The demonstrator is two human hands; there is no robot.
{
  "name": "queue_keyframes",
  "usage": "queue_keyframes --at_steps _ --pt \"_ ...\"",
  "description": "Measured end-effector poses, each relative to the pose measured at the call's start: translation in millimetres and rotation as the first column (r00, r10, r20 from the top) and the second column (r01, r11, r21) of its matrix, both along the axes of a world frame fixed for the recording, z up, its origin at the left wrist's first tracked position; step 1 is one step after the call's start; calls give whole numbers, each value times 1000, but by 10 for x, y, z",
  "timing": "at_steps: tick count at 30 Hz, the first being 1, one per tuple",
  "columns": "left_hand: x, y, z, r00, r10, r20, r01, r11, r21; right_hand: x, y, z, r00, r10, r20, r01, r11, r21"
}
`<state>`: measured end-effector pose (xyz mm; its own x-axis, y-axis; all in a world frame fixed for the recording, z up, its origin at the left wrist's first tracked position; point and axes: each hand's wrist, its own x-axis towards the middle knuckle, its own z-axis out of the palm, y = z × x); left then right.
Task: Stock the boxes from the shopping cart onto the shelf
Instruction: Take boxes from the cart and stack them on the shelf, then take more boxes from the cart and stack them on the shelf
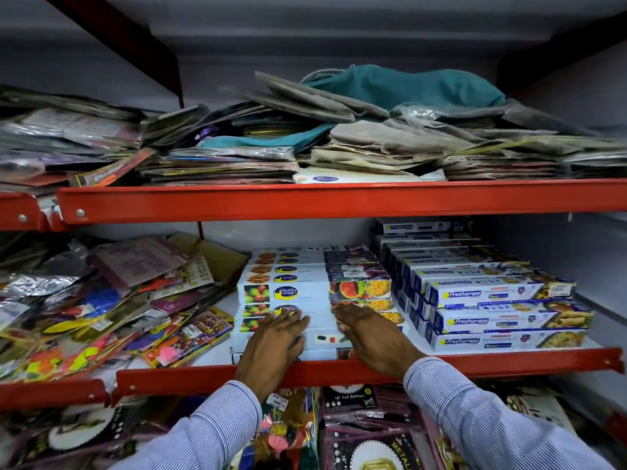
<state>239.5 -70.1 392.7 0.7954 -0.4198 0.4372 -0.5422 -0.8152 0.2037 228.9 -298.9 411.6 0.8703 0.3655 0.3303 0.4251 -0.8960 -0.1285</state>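
— Red steel all round: the middle shelf [509,362] carries a stack of Healthy Wrapp boxes [305,293] at its centre, and both hands are on the front of that stack.

— Left hand [274,344] first. Palm flat on the box fronts, fingers laid close together and pointing up and slightly right. Nothing pinched, nothing wrapped.

— And the right hand [371,337]?

— Mirror image. Flat against the right half of the lower boxes, fingers together, angled up and left, with the fingertips of the two hands near one another over the same boxes. Striped sleeves [475,412] cross the shelf's front lip.

— Neighbours?

— Just beside the stack on the right, Freshwrapp boxes [505,320] piled in steps, long sides facing out. On the left, a loose heap of foil party packets [112,313], touching or nearly touching the stack's left end; I can't tell which.

— Above?

— The upper shelf [339,200] holds flattened grey bags [373,137] and a teal cloth bag [407,86] on top. Below the hands, foil balloon packs [353,401] fill the bottom level.
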Motion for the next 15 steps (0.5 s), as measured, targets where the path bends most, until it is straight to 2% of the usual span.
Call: queue_keyframes --at_steps 3,7,11,15 --pt "-42 -1 -5 998 48 39 -52 993 108 -6 6 9 999 -15 -31 14 1000 -18" --pt "-216 45 -54 990 88 110 -111 969 221 -139 42 -29 995 -82 -56 75 989 -125" --pt "-547 163 -167 978 41 206 -88 970 226 -492 146 -96 990 -142 26 143 987 -72" --pt "-1034 331 -523 990 14 140 -48 968 247 -1003 237 -383 989 -149 -8 149 989 3"
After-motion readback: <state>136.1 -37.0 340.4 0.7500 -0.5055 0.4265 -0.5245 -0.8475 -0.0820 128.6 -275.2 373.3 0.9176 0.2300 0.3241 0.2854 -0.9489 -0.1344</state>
